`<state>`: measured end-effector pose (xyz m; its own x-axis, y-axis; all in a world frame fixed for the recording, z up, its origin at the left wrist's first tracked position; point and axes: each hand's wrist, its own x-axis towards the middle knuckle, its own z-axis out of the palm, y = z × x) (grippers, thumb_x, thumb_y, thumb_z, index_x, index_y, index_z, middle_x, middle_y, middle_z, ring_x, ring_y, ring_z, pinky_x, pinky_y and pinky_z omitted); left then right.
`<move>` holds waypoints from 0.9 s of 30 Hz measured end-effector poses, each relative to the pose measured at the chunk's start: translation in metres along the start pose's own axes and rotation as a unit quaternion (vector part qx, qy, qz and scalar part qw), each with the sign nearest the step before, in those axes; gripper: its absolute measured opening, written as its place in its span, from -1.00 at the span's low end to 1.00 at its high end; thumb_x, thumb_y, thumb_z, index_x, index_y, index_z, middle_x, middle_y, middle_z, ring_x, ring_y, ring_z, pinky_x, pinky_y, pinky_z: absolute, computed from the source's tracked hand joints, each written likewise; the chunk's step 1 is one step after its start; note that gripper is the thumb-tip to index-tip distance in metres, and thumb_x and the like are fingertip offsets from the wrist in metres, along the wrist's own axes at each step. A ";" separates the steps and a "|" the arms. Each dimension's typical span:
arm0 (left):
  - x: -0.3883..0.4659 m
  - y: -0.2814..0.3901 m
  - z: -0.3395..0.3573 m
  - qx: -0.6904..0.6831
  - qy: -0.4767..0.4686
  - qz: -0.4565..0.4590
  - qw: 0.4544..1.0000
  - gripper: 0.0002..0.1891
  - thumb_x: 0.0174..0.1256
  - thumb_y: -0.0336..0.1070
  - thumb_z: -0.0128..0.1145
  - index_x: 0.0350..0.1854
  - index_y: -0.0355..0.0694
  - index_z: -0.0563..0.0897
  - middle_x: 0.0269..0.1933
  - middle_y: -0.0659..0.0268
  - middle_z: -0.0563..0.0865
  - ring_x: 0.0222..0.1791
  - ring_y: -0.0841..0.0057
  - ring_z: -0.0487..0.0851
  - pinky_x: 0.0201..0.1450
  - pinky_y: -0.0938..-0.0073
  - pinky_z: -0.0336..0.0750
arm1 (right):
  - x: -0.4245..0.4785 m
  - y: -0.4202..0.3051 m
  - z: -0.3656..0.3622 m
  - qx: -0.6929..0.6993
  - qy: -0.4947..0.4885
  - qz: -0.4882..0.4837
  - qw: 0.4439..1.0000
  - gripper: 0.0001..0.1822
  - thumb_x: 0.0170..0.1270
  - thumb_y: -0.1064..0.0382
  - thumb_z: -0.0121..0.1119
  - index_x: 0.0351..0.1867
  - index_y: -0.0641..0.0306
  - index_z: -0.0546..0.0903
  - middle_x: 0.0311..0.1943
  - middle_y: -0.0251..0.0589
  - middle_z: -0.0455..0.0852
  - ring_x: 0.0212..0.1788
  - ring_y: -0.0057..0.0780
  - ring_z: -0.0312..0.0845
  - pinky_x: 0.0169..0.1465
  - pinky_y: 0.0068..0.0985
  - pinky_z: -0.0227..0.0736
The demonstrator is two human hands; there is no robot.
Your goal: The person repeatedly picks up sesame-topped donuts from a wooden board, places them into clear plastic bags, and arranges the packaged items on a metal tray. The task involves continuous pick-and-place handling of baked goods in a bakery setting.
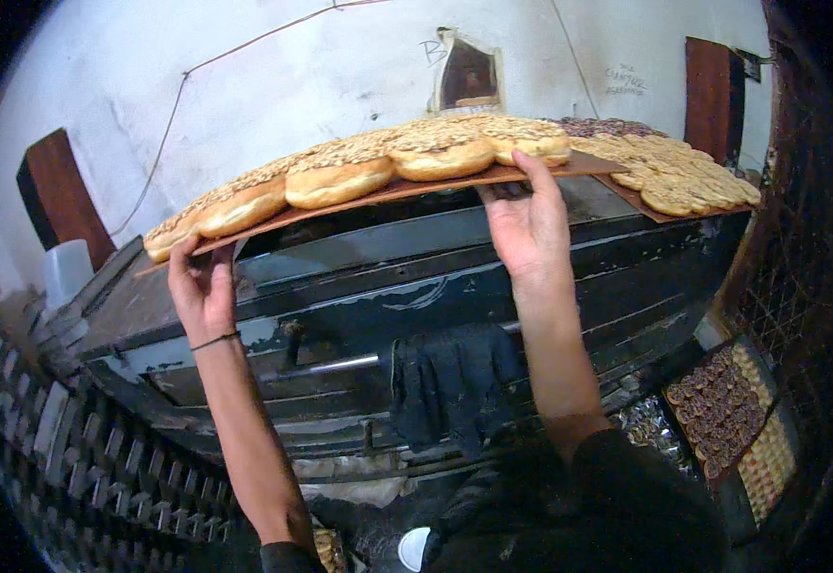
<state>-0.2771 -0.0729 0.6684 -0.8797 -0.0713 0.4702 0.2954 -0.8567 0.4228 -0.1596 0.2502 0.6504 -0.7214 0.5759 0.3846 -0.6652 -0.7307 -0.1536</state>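
A thin brown board (416, 188) carries rows of golden bread rolls (338, 180) topped with chopped nuts. I hold its near edge from below with both hands. My left hand (203, 286) grips the left end, thumb up against the board. Towards the right end, my right hand (531, 222) has its thumb raised beside a roll and its fingers underneath. Behind and right of it, a second board (635, 197) bears more nut-topped rolls (681, 175), with dark-topped ones (603, 127) at the back. That board rests on a dark metal oven (359, 286).
A dark cloth (452, 379) hangs over the oven's front rail (330, 364). At lower right lie trays of dark-topped (717, 408) and pale pastries (767, 458). Stacked dark crates (115, 465) stand at left. A white plastic container (67, 272) sits by the wall (302, 86).
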 end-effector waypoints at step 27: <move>-0.353 0.176 0.012 0.070 -0.211 0.138 0.965 -0.72 0.02 -0.48 0.14 -0.15 -0.30 0.53 -0.08 0.12 0.61 -0.02 0.28 0.54 0.13 0.26 0.42 | -0.153 -0.012 -0.059 0.200 -0.303 0.300 0.882 -0.49 0.13 0.31 0.01 0.14 0.50 0.37 0.18 0.16 0.38 0.25 0.06 0.22 0.33 0.02 0.02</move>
<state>0.0897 -0.1927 0.5866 -0.5391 -0.0484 0.8409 0.5710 -0.7549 0.3227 -0.0525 0.1929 0.5402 -0.6036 -0.1716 0.7786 0.0103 -0.9781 -0.2077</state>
